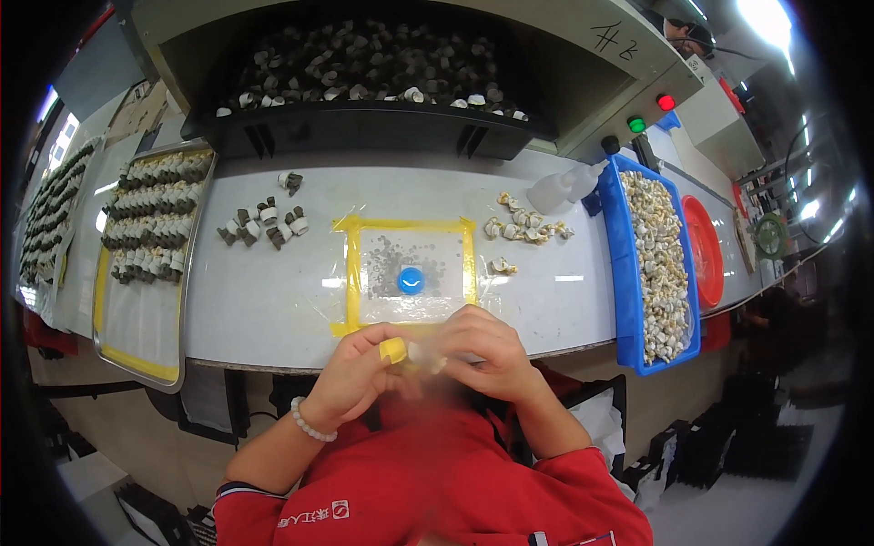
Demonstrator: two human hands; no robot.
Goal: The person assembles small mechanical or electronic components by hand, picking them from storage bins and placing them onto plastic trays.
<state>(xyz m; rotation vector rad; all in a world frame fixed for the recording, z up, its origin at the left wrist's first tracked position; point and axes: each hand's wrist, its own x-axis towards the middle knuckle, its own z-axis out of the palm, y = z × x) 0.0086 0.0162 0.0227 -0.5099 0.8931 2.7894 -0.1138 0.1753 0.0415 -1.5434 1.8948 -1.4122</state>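
Observation:
Close to my body, just off the table's front edge, both hands meet with their fingers pinched together. My left hand (355,371) wears a yellow finger cover (392,350) on one fingertip and a beaded bracelet at the wrist. My right hand (496,353) curls in from the other side. Between the fingertips is something small and whitish, too blurred to name. Beyond them, a blue round cap-like thing (411,281) sits on a yellow-taped square (353,264) marked with grey spots. Several dark-and-white small parts (264,218) lie to its left, and several cream-white pieces (523,224) to its right.
A black tray (364,136) heaped with dark-and-white parts stands at the back. At left is a metal tray (187,300) with rows of them. A blue bin (623,273) of cream-white pieces, a squeeze bottle (551,193) and a red basin (701,246) are at right.

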